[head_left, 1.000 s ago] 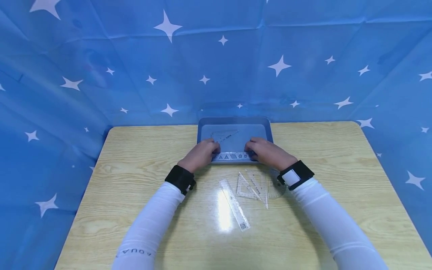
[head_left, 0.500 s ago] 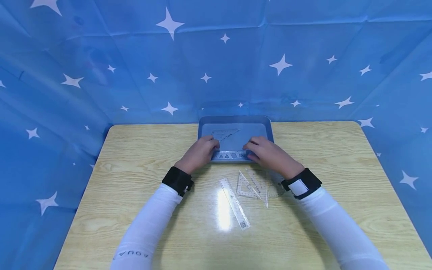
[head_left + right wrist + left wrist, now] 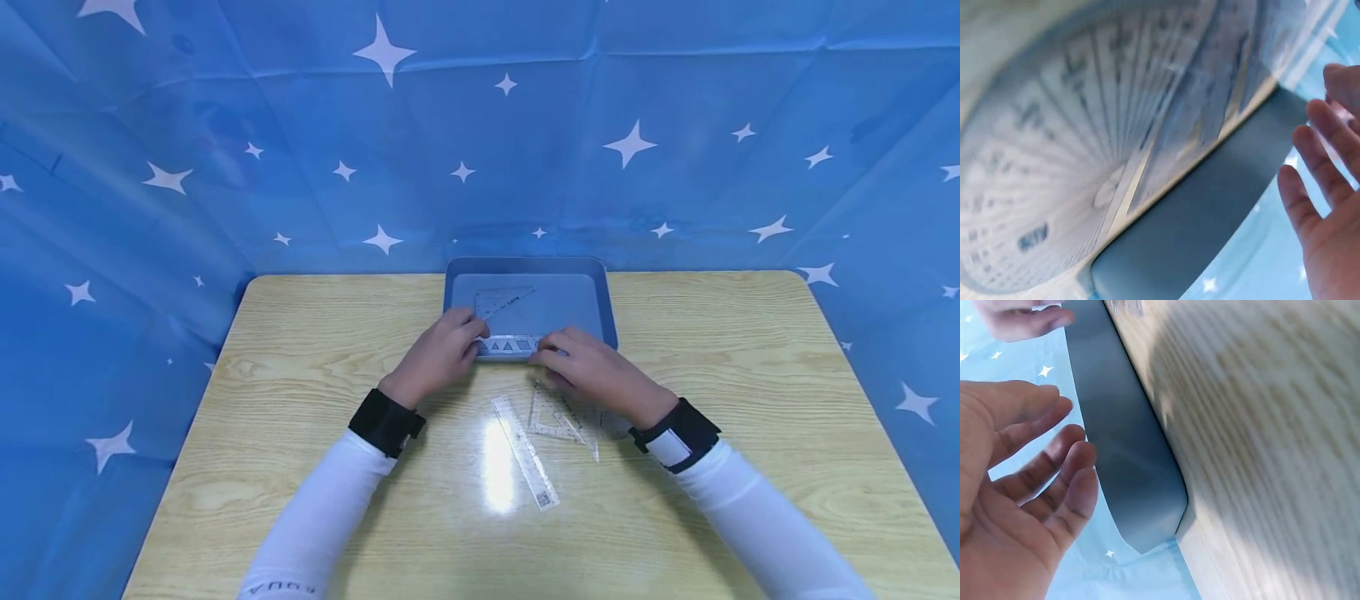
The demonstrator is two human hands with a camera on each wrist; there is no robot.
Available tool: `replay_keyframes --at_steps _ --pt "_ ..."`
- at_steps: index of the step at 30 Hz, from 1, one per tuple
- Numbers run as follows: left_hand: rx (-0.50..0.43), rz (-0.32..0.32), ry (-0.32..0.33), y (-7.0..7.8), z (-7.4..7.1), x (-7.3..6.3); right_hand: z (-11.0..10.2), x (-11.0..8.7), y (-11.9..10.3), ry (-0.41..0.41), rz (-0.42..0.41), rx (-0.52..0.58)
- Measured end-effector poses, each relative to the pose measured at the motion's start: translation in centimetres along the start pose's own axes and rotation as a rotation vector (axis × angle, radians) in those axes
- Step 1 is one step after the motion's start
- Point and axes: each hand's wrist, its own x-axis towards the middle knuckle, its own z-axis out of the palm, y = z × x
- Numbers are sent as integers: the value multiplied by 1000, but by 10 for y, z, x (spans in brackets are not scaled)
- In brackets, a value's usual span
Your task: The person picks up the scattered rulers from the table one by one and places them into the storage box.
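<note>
A shallow grey-blue tray (image 3: 525, 265) stands at the table's back edge. Inside it, a clear set square (image 3: 504, 298) lies at the left, and a ruler (image 3: 512, 344) with cut-out shapes lies along the near side. My left hand (image 3: 438, 354) is over the near left corner, fingertips by the ruler's left end. In the left wrist view its fingers bend loosely beside the tray wall (image 3: 1129, 444), holding nothing. My right hand (image 3: 596, 375) hovers at the near rim, fingers relaxed and apart in the right wrist view, covering the ruler's right end.
On the wooden table (image 3: 315, 417) before the tray lie a clear straight ruler (image 3: 525, 454) and overlapping set squares (image 3: 551, 423). A clear protractor (image 3: 1041, 169), mostly under my right hand in the head view, lies beside them. A blue starred cloth (image 3: 480, 125) hangs behind.
My right hand has come away from the ruler's right end and moved left and nearer, to the tray's front rim. My left hand has loosened its fingers from the ruler.
</note>
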Motion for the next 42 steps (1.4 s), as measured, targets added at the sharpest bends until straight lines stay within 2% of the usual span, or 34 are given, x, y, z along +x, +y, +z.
replay_keyframes --at_steps 4,9,17,23,29,34,42 --pt "3 27 25 6 2 -7 4 -4 -5 11 -56 -13" --pt "-2 64 27 12 6 -16 9 -5 -16 3 -95 -28" --pt "13 65 46 19 6 -32 19 -1 -39 -176 -163 -54" --pt "29 73 43 25 4 -38 22 -2 -46 -250 -228 -109" --pt "5 78 27 33 2 -46 23 0 -46 -295 -210 -137" --pt "18 61 -1 36 6 -55 24 4 -47 -314 -201 -172" --pt "9 -18 -59 35 9 -63 30 7 -49 -336 -147 -188"
